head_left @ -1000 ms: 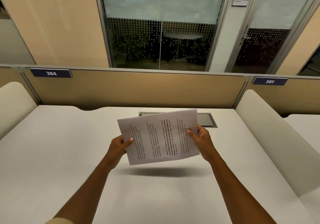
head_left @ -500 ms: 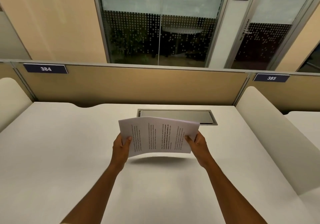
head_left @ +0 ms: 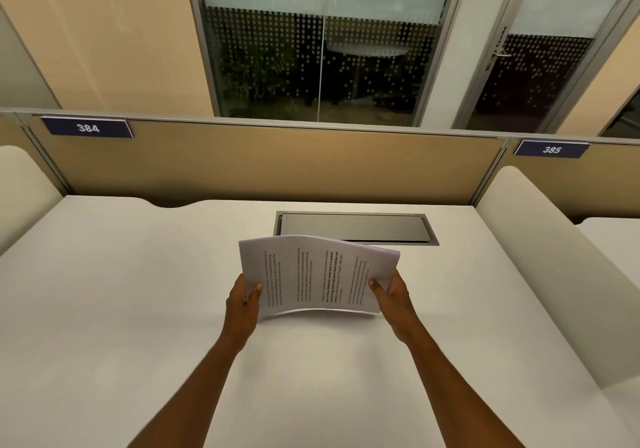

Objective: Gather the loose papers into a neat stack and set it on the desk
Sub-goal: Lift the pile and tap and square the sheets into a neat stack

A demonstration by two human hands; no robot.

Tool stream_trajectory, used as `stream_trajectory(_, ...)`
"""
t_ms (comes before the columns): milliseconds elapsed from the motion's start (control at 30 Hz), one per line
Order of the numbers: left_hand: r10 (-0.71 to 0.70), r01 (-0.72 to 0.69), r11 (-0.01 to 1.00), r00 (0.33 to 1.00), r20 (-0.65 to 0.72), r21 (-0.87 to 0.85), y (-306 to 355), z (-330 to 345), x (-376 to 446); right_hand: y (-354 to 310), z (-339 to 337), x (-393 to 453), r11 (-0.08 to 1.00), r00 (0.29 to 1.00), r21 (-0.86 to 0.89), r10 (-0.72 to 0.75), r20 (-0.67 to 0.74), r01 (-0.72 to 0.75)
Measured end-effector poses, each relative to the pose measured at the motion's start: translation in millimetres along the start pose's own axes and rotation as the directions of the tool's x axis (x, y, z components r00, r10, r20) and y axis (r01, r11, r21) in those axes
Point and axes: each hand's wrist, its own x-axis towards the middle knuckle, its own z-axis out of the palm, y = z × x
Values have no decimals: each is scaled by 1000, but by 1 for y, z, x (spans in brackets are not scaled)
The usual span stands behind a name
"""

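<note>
A stack of printed white papers [head_left: 317, 274] stands on its long edge in the middle of the white desk [head_left: 121, 291], bowed upward between my hands. The printed lines run sideways across the top sheet. My left hand [head_left: 244, 304] grips the stack's left side with the thumb on top. My right hand [head_left: 393, 297] grips the right side the same way. The stack's lower edge looks down on or just above the desk surface; I cannot tell which.
A grey metal cable hatch [head_left: 356, 227] is set into the desk just behind the papers. A tan partition [head_left: 277, 163] with number plates 384 and 385 closes the far side. Cream side dividers [head_left: 554, 257] flank the desk.
The papers have come down from a tilted hold in the air to the desk surface, and both hands have squared them up. The stack now bows upward.
</note>
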Motion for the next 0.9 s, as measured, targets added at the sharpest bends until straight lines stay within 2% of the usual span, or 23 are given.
stream_trajectory(167, -38, 36, 997, 999, 22, 69, -3, -2, -3, 10, 2, -4, 999, 1000, -38, 25, 13, -25)
stream_trajectory(333, -18, 9, 989, 998, 66, 146, 19, -6, 2, 6, 0, 1, 995, 999, -94, 40, 11, -39)
stream_trajectory(500, 38, -79, 971, 982, 184, 224, 53, -19, 20, -10, -11, 1, 1000, 999, 3, 7, 37, -7)
stream_trajectory(667, 110, -240, 884, 941, 320, 402, 93, -31, 43, -32, -34, 8, 1000, 999, 15, -22, -42, 22)
stream_trajectory(733, 116, -273, 853, 931, 347, 446, 104, -33, 53, -39, -43, 11, 999, 999, -29, -31, -22, 30)
stream_trajectory(900, 167, -379, 787, 891, 423, 487, 136, -25, 63, -53, -49, 12, 959, 993, -273, -51, 104, 78)
